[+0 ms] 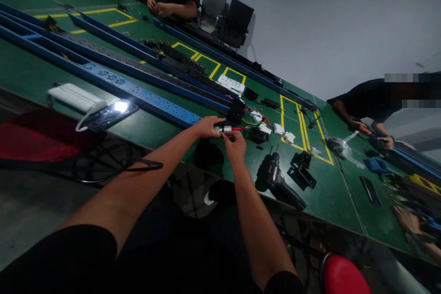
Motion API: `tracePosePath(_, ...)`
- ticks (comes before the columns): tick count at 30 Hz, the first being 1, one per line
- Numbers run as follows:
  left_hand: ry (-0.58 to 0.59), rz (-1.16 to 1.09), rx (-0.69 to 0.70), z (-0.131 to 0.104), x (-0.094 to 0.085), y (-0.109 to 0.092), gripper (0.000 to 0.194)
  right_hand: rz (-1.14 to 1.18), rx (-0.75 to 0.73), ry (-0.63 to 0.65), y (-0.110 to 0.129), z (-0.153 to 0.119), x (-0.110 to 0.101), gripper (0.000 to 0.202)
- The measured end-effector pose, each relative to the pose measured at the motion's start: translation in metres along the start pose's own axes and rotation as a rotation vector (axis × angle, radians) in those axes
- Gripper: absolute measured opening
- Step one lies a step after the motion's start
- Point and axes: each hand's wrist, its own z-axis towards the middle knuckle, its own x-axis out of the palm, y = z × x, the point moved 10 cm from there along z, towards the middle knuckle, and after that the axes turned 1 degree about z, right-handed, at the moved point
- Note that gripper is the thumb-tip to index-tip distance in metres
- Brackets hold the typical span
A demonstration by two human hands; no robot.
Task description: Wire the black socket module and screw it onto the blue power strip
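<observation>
My left hand (pixel 207 127) is closed around a small black-and-white part (pixel 223 128) at the end of a long blue power strip (pixel 151 98). With its fingers bent in a pinch, my right hand (pixel 235 145) meets the same part from the near side. A red wire (pixel 239 127) runs out of it to the right. Just beyond my hands lie a black end piece (pixel 236 110), a black box-shaped part (pixel 259 135) and white connectors (pixel 278 129) with coloured wires. Fine details between my fingertips are too small to make out.
A black cordless drill (pixel 280 181) and black brackets (pixel 302 170) lie to the right. A lit phone (pixel 112 115) rests by a white power bank (pixel 76 96) on the left. Long blue channels (pixel 144 71) cross the green table. Several people work around it.
</observation>
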Motion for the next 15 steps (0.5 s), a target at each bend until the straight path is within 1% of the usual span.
tracePosePath(4,0.02,0.02,-0.021,-0.0008,-0.0011,-0.0006,0.091,-0.05,-0.069,-0.043,0.0102,0.0039,-0.0049,0.02)
tracePosePath(15,0.045,0.053,-0.031,-0.0029,-0.0065,-0.0073,0.087,-0.081,-0.016,0.006,0.0069,0.0065,-0.0019,0.022)
